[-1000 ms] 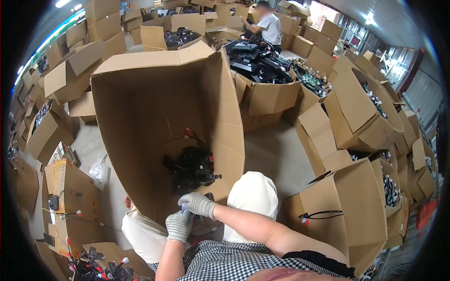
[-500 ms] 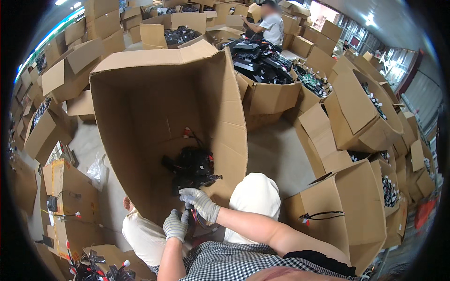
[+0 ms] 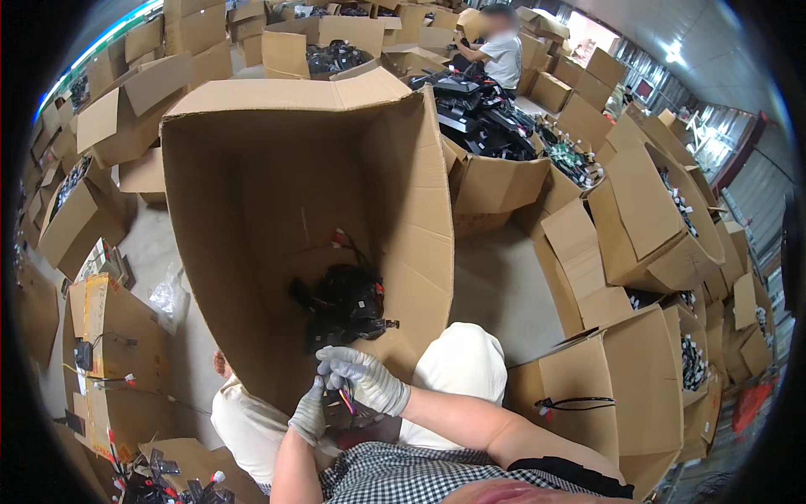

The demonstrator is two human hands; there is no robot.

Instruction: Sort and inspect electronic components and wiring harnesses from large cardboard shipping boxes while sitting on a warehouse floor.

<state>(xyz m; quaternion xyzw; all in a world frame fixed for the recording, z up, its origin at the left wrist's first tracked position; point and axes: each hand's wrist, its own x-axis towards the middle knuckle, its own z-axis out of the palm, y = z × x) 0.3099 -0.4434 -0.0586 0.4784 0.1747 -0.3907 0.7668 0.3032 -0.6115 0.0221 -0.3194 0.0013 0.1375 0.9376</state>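
Both gloved, nr-touching | L hand angled up, grip unclear | R hand curled inward, grip closed on wires

Pale-grey striped knit-gloved hands: two, the left hand and the right hand
Thin multicoloured wire bundle: one, between the hands; strands too small to count
Big open brown cardboard box in front: one
Heap of black plastic parts inside it: one, pieces not countable
Small red plug beyond that heap: one
White-clothed knees: two, the left knee and the right knee
Looped black cable: one
Crumpled clear plastic bag: one
White-shirted co-worker: one
Other brown cardboard boxes: over twenty, overlapping
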